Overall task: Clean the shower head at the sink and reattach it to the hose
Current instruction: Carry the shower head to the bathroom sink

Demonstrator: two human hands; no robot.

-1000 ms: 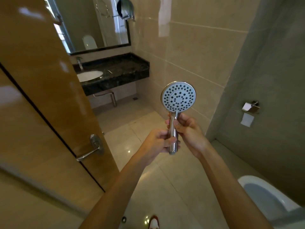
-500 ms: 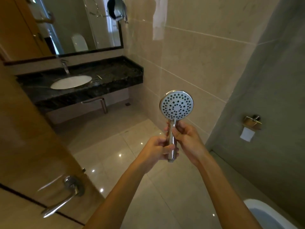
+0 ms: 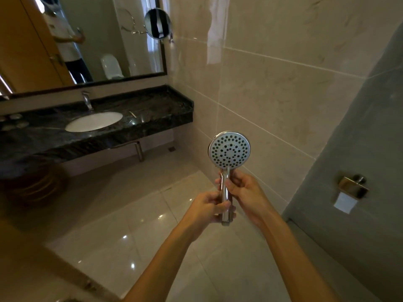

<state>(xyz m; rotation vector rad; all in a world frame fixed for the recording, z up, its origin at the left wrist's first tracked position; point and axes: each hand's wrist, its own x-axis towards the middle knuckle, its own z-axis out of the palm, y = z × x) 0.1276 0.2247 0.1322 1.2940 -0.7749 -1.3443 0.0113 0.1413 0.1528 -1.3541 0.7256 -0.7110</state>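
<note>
I hold a chrome shower head (image 3: 229,149) upright in front of me, its round face with dark nozzles turned toward me. My left hand (image 3: 207,209) grips the lower end of its handle. My right hand (image 3: 245,192) grips the handle just above, thumb across the front. No hose is attached to the handle's bottom end, and none is in view. The white oval sink (image 3: 93,121) sits in a dark stone counter (image 3: 157,105) to the far left, with a chrome tap (image 3: 86,100) behind it.
A large mirror (image 3: 91,40) hangs over the counter, with a round swivel mirror (image 3: 158,23) at its right edge. Beige tiled wall runs on the right. A toilet paper holder (image 3: 351,190) is fixed to the grey wall. Glossy tile floor (image 3: 130,214) lies between me and the sink.
The view has moved past the wooden door toward the sink, which now shows whole. Both hands keep the same grip on the shower head.
</note>
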